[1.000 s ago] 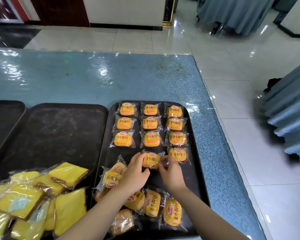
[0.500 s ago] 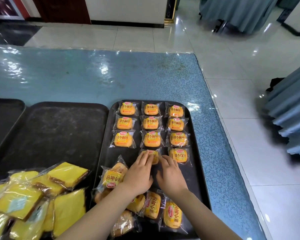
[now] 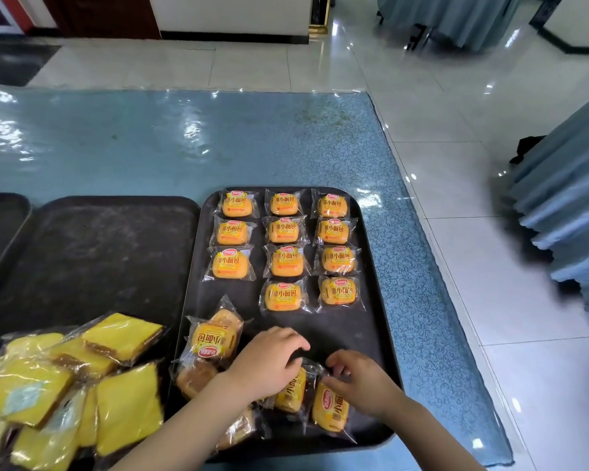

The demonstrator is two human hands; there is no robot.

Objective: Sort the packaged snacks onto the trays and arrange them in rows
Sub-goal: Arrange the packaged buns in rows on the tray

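The small orange bread buns in clear wrappers lie in three columns on the black plastic tray at the centre of the frame: three in the left column, four each in the middle and right ones. The fourth bun of the middle column, which both hands were pressing into place half a second ago, now lies free just beside its right neighbour. Both hands have drawn back to the lower part of the tray, to the loose heap of wrapped buns there. The left hand curls its fingers down over one upright wrapped bun, and the right hand pinches the clear wrapper at the top of that same cluster; whether either has a firm hold cannot be told. To the left stands a second, bare black tray, with a heap of yellow cake slices in clear wrappers overlapping its near edge at lower left. All rests on the table with a blue patterned cover under shiny plastic.
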